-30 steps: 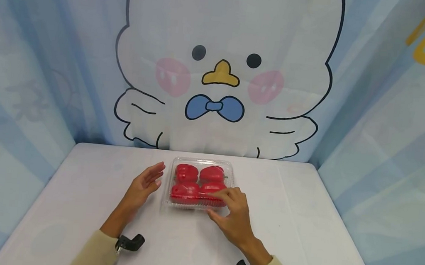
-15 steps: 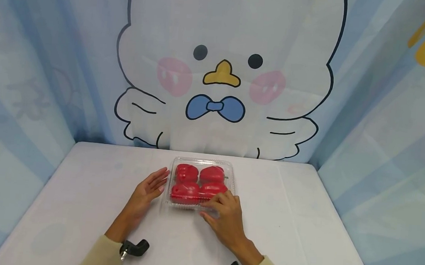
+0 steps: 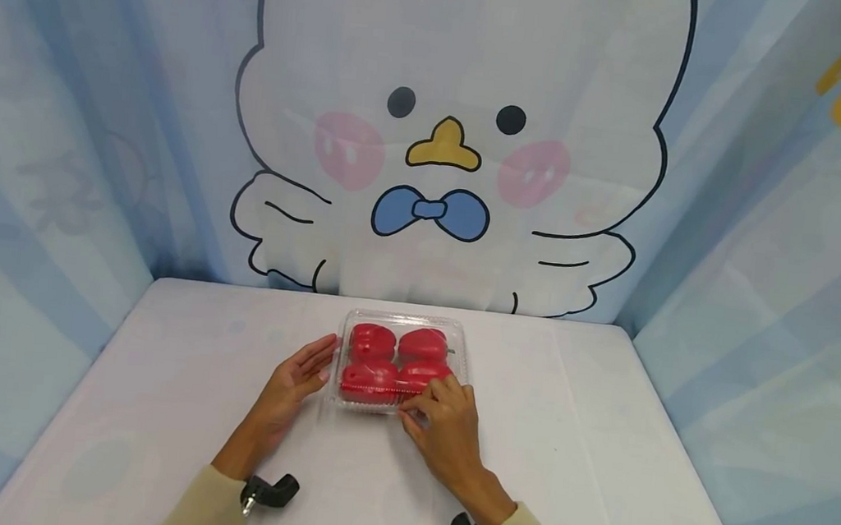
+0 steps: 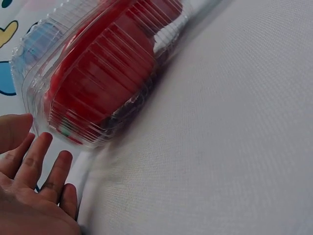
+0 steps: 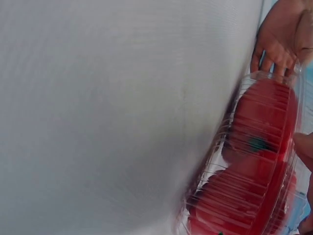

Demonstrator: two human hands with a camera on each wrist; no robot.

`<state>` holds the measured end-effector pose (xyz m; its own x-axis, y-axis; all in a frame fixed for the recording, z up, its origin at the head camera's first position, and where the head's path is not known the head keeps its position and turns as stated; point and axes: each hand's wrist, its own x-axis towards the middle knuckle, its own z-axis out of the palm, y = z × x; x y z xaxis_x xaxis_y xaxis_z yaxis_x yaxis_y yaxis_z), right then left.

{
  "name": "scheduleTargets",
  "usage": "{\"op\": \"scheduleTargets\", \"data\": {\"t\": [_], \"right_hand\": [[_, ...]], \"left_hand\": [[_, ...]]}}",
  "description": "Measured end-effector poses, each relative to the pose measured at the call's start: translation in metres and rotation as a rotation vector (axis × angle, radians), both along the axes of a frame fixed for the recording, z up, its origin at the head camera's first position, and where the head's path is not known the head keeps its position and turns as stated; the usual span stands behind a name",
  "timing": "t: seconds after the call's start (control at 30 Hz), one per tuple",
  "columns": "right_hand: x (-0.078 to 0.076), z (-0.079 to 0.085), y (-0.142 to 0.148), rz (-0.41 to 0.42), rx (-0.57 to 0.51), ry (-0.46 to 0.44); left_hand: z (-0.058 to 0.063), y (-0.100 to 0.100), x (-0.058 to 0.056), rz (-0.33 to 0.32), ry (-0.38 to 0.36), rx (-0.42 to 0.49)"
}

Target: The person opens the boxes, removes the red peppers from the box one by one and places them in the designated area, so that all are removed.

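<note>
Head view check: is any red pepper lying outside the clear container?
No, all four red peppers visible there sit inside the clear container.

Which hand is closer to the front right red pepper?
Right. The right hand is by that pepper, at the front edge of the clear box; the left hand is at its left side.

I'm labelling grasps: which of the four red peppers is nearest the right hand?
The front-right pepper: in the head view, it alone of the four is partly covered by the right hand.

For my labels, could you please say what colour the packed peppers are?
The peppers are red, clearest in the head view.
</note>
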<state>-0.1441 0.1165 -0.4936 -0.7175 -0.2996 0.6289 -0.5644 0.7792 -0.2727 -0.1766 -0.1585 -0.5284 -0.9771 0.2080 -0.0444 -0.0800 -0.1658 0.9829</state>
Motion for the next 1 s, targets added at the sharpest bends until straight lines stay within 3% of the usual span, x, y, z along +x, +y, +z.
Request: {"op": "scheduleTargets", "data": {"t": [0.63, 1.0], "right_hand": [[-0.0040, -0.0023, 0.0036, 0.062, 0.003, 0.082], [-0.0056, -0.0029, 0.0060, 0.069, -0.007, 0.108]], "left_hand": [[0.0014, 0.0026, 0.0014, 0.025, -0.047, -0.046], [0.0034, 0.0086, 0.0037, 0.058, -0.021, -0.113]]}}
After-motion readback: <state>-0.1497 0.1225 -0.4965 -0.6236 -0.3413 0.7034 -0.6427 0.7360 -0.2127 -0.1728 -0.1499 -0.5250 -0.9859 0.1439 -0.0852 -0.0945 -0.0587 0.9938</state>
